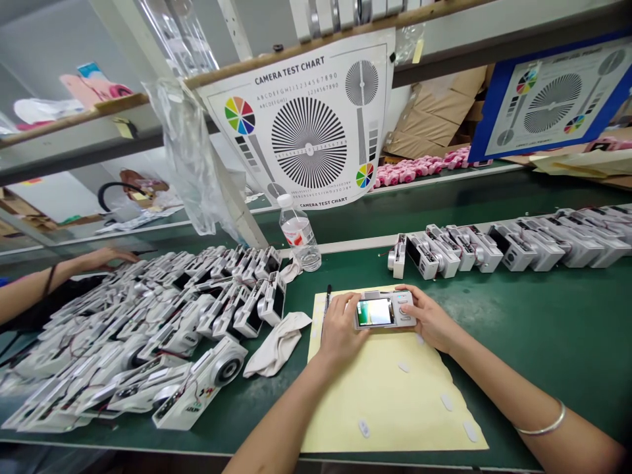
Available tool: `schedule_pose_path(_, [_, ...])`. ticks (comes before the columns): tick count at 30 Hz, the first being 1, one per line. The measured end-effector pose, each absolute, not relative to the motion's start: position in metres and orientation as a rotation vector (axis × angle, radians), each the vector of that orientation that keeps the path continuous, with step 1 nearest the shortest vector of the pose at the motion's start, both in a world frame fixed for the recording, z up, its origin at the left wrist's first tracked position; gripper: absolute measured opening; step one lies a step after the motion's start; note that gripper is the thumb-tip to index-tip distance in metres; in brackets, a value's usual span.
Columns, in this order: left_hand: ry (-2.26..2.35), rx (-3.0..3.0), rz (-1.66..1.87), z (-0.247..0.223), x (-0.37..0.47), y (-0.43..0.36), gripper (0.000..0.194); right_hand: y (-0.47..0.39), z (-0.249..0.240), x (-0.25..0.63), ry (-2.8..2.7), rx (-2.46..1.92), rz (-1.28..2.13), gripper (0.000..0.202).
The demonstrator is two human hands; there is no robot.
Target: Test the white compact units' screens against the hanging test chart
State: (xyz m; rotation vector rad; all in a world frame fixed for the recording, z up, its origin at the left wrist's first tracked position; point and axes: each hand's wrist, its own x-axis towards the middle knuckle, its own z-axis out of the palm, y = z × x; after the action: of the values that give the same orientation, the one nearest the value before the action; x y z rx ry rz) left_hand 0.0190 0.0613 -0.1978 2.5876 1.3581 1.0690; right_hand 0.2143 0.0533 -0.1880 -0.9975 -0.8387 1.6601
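Held camera point(385, 311): silver-white and compact, between the two hands above the upper part of the yellow sheet, back turned to the wearer; whether it touches the sheet cannot be told
Screen point(374, 312): lit, green toward its left side and very bright across the rest
Left hand point(340, 326): clamped on the camera's left end, fingers over the upper side and thumb at the lower edge
Right hand point(429, 319): closed on the camera's right end, thumb on the buttons point(403, 309) beside the screen, fingers along the top
Bangle point(543, 426): silver-coloured, around the right forearm
Yellow sheet point(380, 395): flat on the green bench point(553, 336), under the hands, with several small white pieces point(364, 428) scattered on it
Black pen point(328, 299): at the sheet's upper left, partly hidden by the left hand
White cloth point(276, 347): crumpled, just left of the sheet
Left batch of cameras point(190, 395): packed in slanting rows, many with wires showing, the closest with its lens facing right
Right row of cameras point(521, 253): standing side by side along the bench's back edge
Bottle point(300, 237): clear, white-capped, upright behind the cloth
Test chart point(309, 141): hung from the shelf beyond the bottle
Second chart point(553, 95): blue-edged, at upper right, near a heap of pink items point(419, 170)
Co-worker's hand point(109, 258): at far left, over the back of the left batch
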Motion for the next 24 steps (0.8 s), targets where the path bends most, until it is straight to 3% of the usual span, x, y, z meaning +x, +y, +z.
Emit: schedule_pose_path(24, [1.357, 2.592, 1.067, -0.1968, 0.019, 0.0614, 0.054, 0.0527, -0.1876, 0.2133, -0.852, -1.006, 1.638, 0.037])
